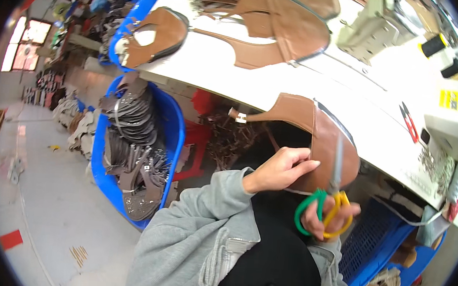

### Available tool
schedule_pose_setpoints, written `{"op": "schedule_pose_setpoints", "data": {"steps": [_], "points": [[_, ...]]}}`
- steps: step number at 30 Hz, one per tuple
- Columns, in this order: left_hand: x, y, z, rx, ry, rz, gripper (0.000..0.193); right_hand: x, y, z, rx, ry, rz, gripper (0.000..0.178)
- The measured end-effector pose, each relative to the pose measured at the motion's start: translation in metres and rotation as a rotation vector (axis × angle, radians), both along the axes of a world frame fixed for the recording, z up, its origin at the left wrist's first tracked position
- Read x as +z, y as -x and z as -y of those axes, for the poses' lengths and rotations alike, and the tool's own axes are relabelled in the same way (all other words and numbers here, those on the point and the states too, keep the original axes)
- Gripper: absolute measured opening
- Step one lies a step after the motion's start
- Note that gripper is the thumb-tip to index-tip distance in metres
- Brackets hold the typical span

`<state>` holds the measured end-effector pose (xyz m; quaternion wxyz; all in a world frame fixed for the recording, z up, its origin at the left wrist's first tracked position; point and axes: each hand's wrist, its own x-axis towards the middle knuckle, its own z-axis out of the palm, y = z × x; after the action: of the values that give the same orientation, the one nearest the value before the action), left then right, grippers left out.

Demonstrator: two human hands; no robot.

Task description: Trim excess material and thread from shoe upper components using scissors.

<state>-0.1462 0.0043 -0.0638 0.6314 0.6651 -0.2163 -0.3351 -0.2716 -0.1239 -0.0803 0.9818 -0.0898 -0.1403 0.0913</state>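
My left hand (285, 169) pinches the edge of a brown leather shoe upper (324, 134), thumb and fingers closed on it. A narrow strap with a small metal buckle (240, 116) runs off the upper to the left. In my right hand (336, 220) is a pair of scissors (335, 181) with one green and one yellow handle, fingers through the loops. The blades point away from me and lie over the upper; they are blurred, so whether they are parted cannot be told.
More brown uppers (302, 33) lie on the white table (213, 69), near a sewing machine (378, 25). Red-handled snips (410, 125) rest at the right. A blue basket (178, 133) of dark bundled pieces stands left below the table; a blue crate (377, 238) is at lower right.
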Motion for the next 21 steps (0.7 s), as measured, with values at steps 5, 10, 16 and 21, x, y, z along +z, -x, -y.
{"op": "schedule_pose_setpoints", "data": {"steps": [5,10,16,21], "points": [[0.11,-0.02,-0.101,0.105,-0.255,0.226,0.015,-0.01,0.024,0.019,-0.034,0.11,-0.114,0.084],[0.171,-0.074,-0.167,0.678,-0.359,0.64,0.02,0.005,-0.008,0.02,0.038,0.323,-0.183,0.087],[0.116,-0.241,-0.235,0.522,-0.344,0.914,0.021,0.009,-0.003,0.016,0.036,0.402,-0.227,0.086],[0.026,-0.291,-0.297,0.43,-0.594,0.878,0.021,0.011,-0.005,0.016,0.041,0.49,-0.295,0.086]]}}
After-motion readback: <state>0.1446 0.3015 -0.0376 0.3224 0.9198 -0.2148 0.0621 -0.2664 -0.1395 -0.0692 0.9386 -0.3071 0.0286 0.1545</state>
